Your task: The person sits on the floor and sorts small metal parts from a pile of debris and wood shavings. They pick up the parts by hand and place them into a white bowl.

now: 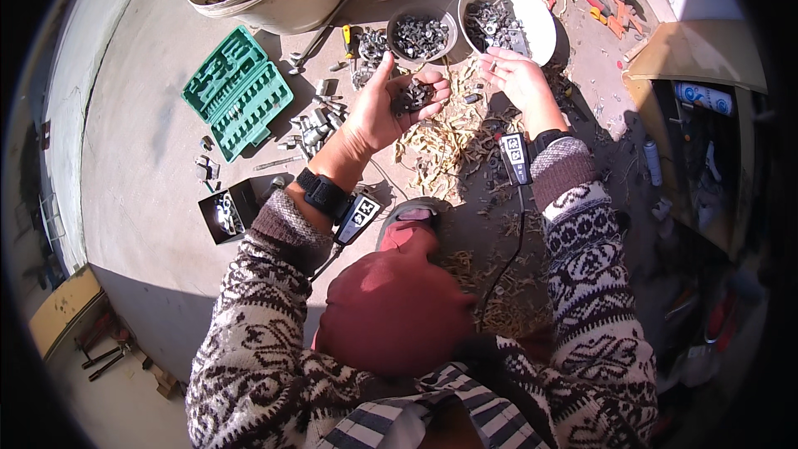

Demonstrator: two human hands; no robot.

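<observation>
My left hand is cupped palm up around a heap of small dark nuts and bolts. My right hand is palm up at the near rim of a white bucket, fingers stretched out. A small metal piece, perhaps a screw, seems to lie on those fingers. Inside the bucket are mixed bolts and metal parts. Just left of it, a smaller round bowl holds many dark nuts. Dry husk-like shreds cover the floor below my hands.
A green socket-set case lies open at left, beside loose sockets. Nearer stands a small black box with metal parts. A large bucket is at the back; a wooden cabinet with spray cans is at right.
</observation>
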